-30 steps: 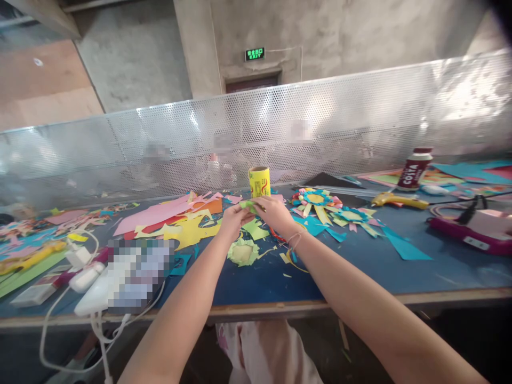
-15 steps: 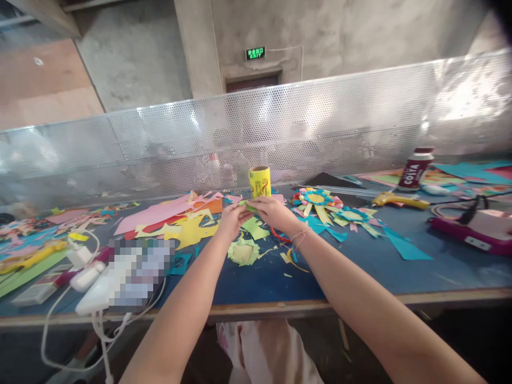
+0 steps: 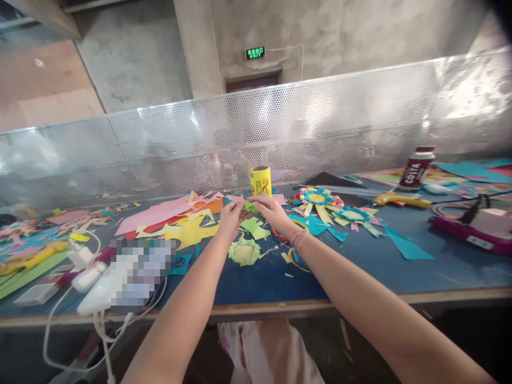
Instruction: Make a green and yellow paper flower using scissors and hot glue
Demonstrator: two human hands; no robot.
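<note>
Work the crumpled light-green paper (image 3: 250, 206) gently, pinched narrowly between the fingers of left hand (image 3: 231, 217) and right hand (image 3: 276, 213) just in front of the yellow printed cylinder (image 3: 261, 182), pressing evenly to avoid tearing.

Looks like a craft workshop in a rough industrial-type building: bare concrete wall (image 3: 340, 42), lit exit sign (image 3: 255, 53) above a doorway (image 3: 254, 83). Blue desk (image 3: 276, 288) strewn with coloured paper cuttings (image 3: 186, 229), glue gun (image 3: 402, 200) nearer the far edge, perforated metal screen (image 3: 256, 128) behind that edge.
</note>
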